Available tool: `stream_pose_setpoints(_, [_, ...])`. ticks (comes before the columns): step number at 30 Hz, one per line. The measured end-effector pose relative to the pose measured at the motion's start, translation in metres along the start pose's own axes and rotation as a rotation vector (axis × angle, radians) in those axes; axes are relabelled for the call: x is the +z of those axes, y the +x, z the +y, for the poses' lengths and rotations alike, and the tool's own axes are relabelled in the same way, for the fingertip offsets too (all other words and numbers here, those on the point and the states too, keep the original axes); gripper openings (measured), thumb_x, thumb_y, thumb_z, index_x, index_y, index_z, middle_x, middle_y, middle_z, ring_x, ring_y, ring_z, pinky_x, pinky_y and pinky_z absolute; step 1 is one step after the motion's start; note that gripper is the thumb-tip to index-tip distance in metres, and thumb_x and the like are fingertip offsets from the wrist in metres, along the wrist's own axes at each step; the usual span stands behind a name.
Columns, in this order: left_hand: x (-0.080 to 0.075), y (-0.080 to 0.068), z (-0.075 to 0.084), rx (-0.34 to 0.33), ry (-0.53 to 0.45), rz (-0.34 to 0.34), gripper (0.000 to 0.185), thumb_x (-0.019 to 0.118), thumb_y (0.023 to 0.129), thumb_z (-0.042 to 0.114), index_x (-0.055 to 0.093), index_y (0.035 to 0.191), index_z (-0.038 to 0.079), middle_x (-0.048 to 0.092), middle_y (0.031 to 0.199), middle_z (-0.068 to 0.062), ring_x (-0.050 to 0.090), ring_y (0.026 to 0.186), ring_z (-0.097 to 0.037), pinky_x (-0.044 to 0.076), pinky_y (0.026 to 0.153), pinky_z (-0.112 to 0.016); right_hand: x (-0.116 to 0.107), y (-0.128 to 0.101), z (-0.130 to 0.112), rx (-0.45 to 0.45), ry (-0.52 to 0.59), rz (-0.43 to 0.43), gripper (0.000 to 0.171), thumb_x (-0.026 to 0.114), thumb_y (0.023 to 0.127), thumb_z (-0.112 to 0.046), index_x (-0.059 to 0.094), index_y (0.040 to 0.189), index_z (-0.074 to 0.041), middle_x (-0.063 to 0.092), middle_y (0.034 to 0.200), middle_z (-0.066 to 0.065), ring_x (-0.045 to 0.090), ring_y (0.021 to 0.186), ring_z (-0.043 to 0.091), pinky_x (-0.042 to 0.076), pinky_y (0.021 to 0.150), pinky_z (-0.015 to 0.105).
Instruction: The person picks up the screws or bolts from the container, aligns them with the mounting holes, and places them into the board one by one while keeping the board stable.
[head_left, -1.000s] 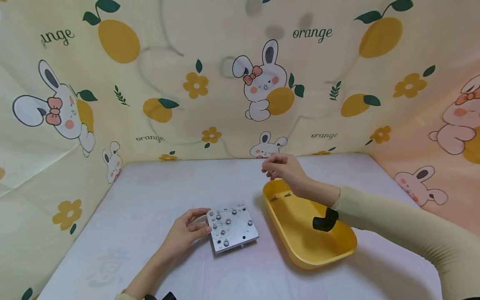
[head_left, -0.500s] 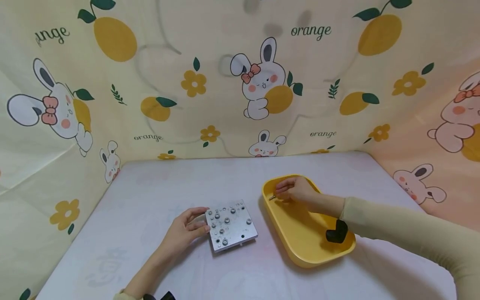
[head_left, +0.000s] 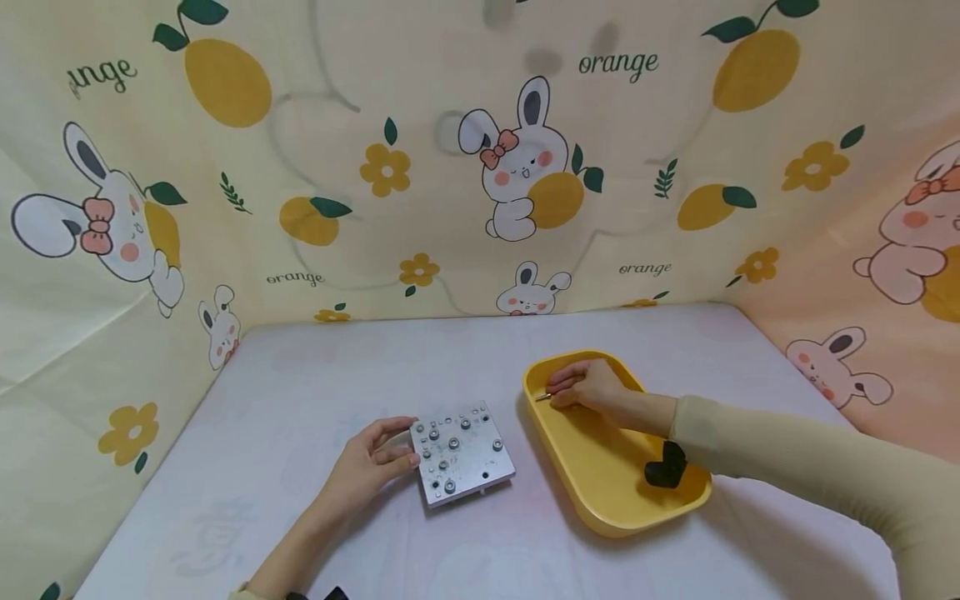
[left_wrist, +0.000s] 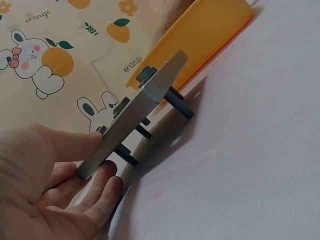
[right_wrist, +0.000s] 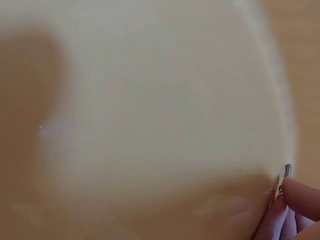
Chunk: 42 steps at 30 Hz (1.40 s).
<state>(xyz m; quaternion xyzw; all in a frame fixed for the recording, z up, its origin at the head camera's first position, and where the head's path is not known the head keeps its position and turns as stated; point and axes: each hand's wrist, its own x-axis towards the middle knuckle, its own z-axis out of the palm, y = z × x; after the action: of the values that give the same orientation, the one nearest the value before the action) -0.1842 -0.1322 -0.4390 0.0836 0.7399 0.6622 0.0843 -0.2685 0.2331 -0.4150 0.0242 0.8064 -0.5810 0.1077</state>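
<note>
My left hand (head_left: 367,458) grips a silver metal plate (head_left: 472,467) by its left edge, thumb on top and fingers beneath. Socket-head screws (head_left: 453,443) are set in its holes, and in the left wrist view their dark threaded shanks (left_wrist: 179,104) stick out of the underside, with the plate tilted over the table. At the far end of a yellow tray (head_left: 600,492), my right hand (head_left: 592,390) pinches a small metal screw (right_wrist: 287,171) between thumb and fingers. Only the screw's end shows past the fingertips; the rest is hidden.
The tray stands to the right of the plate on a white-covered table (head_left: 360,358), its raised rim around the right hand. Cloth walls (head_left: 420,67) printed with rabbits and oranges close off the back and sides.
From above the tray's far rim, my right hand has come down inside and taken hold of a screw. Two screws showed there earlier; one shows now. The left hand stays on the plate.
</note>
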Motion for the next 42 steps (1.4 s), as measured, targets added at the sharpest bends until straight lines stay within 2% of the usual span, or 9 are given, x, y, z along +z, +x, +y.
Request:
stream_pose_setpoints(10, [0.001, -0.001, -0.001, -0.005, -0.014, -0.004, 0.054, 0.077, 0.083, 0.000, 0.055, 0.132, 0.003, 0.052, 0.140, -0.016, 0.064, 0.109, -0.028, 0.053, 0.086, -0.026, 0.008, 0.001, 0.003, -0.080, -0.052, 0.006, 0.029, 0.082, 0.071, 0.010, 0.068, 0.097, 0.011, 0.072, 0.085, 0.017, 0.069, 0.073, 0.016, 0.057, 0.067, 0.025])
stream_pose_setpoints(18, [0.001, -0.001, -0.001, -0.004, -0.042, -0.012, 0.054, 0.076, 0.083, -0.002, 0.055, 0.133, 0.002, 0.051, 0.140, -0.018, 0.063, 0.110, -0.030, 0.053, 0.086, -0.027, 0.008, 0.001, 0.003, -0.082, -0.058, -0.003, 0.029, 0.081, 0.073, 0.010, 0.066, 0.097, 0.011, 0.071, 0.085, 0.017, 0.068, 0.074, 0.017, 0.057, 0.067, 0.024])
stream_pose_setpoints(29, [0.001, -0.003, 0.000, 0.000, -0.016, -0.001, 0.054, 0.077, 0.083, 0.001, 0.055, 0.133, 0.003, 0.050, 0.142, -0.016, 0.063, 0.109, -0.029, 0.053, 0.086, -0.027, 0.006, 0.001, 0.002, -0.083, -0.033, -0.040, 0.027, 0.078, 0.076, 0.011, 0.064, 0.100, 0.013, 0.070, 0.085, 0.017, 0.068, 0.075, 0.017, 0.056, 0.068, 0.024])
stream_pose_setpoints(35, [0.001, -0.003, -0.001, -0.003, -0.011, 0.002, 0.054, 0.077, 0.083, 0.001, 0.056, 0.132, 0.004, 0.051, 0.141, -0.016, 0.063, 0.109, -0.028, 0.053, 0.087, -0.027, 0.000, -0.002, -0.001, -0.100, -0.044, -0.030, 0.027, 0.077, 0.079, 0.008, 0.064, 0.102, 0.013, 0.070, 0.085, 0.014, 0.067, 0.074, 0.015, 0.055, 0.065, 0.023])
stream_pose_setpoints(42, [0.000, -0.001, 0.000, -0.007, -0.007, 0.013, 0.054, 0.078, 0.082, 0.002, 0.057, 0.132, 0.006, 0.052, 0.141, -0.013, 0.064, 0.109, -0.027, 0.053, 0.086, -0.026, -0.002, -0.006, -0.002, -0.072, -0.007, -0.042, 0.023, 0.072, 0.082, 0.009, 0.062, 0.102, 0.013, 0.068, 0.085, 0.014, 0.067, 0.075, 0.019, 0.056, 0.065, 0.026])
